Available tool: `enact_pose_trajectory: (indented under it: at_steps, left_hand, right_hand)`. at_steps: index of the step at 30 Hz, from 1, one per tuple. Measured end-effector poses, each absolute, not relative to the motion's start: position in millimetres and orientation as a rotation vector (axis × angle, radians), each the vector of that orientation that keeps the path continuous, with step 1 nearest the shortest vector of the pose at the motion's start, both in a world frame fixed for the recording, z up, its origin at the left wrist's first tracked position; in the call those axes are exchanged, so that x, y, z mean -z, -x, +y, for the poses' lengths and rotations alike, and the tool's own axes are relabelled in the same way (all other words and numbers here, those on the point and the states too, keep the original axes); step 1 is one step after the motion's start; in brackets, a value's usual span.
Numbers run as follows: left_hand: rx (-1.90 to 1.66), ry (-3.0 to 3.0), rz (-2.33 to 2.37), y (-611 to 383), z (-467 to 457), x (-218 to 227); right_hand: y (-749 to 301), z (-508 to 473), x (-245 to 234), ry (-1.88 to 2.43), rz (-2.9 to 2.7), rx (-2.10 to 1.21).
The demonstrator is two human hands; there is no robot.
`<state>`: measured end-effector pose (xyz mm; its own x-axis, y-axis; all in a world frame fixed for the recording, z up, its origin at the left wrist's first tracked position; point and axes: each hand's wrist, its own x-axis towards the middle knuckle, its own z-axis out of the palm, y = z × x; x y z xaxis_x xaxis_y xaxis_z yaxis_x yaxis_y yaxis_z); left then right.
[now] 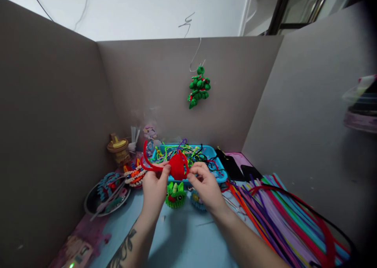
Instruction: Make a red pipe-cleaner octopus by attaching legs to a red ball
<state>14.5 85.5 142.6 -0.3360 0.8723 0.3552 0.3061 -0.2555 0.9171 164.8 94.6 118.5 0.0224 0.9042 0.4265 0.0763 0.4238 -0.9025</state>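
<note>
Between my two hands I hold a round red pipe-cleaner piece [178,166], with loose red stems curling out at its left. My left hand [155,183] pinches its left side between thumb and fingers. On the other side my right hand [205,183] has thumb and forefinger closed at its right edge, on a red stem. Just below the hands a green fuzzy figure [175,196] with eyes stands on the blue table surface [173,236]. Partly hidden behind my right hand is a blue fuzzy figure [197,201].
Behind the hands lies a blue tray [216,158] of pipe-cleaner scraps. Bundled coloured pipe cleaners [279,217] spread at the right. A round bowl [88,201] and a brown-lidded cup [118,148] stand left. A green ornament [199,88] hangs before the grey back panel [141,79].
</note>
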Motion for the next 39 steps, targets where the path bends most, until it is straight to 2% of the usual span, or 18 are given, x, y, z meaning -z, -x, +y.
enact_pose_trajectory:
  at_steps: [9, 16, 29, 39]
  left_hand:
    - [-1.928, -1.784, 1.686, -15, 82, -134]
    - [-2.154, -2.004, 1.531, -21, 77, -126]
    - [-1.831, -1.582, 1.612, -21, 76, -144]
    - [-1.675, -1.461, 1.566, -23, 77, -145]
  right_hand:
    - [-159, 84, -125, 1.059, -1.435, -0.715]
    - [-151, 80, -118, 1.095, -1.325, -0.680]
    - [-160, 80, -124, 0.962, -1.461, -0.649]
    - [-165, 85, -125, 0.785, -1.478, -0.801]
